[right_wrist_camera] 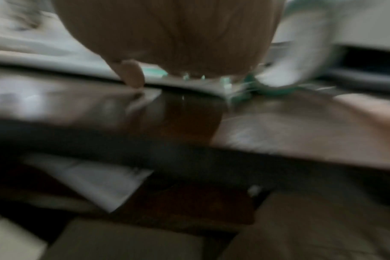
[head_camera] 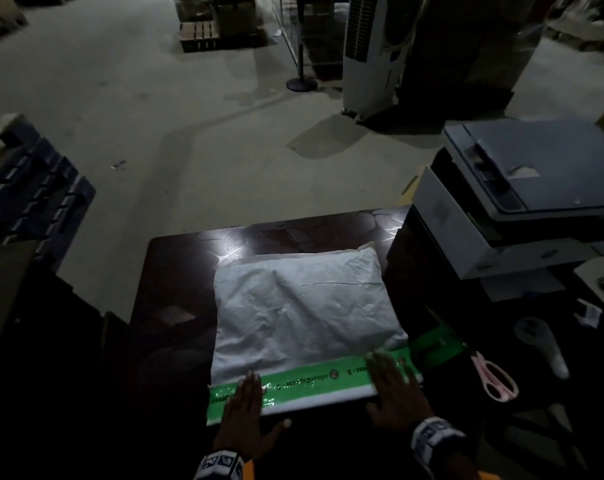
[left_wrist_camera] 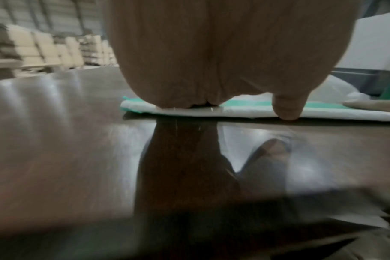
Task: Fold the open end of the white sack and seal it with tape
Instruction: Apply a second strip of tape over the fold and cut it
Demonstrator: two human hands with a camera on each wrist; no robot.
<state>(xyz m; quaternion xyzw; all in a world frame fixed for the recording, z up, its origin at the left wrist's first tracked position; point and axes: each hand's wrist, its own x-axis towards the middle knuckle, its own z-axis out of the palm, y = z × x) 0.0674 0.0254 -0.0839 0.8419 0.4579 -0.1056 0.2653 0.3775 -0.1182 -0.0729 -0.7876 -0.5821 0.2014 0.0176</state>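
White woven sack [head_camera: 304, 306]: filled, soft, likely light and slippery; lying flat on dark table [head_camera: 176, 278]. Folded end under green printed tape [head_camera: 307, 377], nearest the palms. Left hand [head_camera: 243, 410] and right hand [head_camera: 396, 389]: flat, fingers extended, pressing tape. Best held by pressing along the fold.

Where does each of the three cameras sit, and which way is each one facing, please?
Head: worn on the head, looking forward and down at the white sack on the dark table; both hands, left hand and right hand, lie flat on the green tape.
Left wrist: low over the table, looking along the left hand at the taped edge; palm and thumb show.
Right wrist: low and blurred, looking along the right hand at the sack's near edge.
Shared: all show sack, tape and table.
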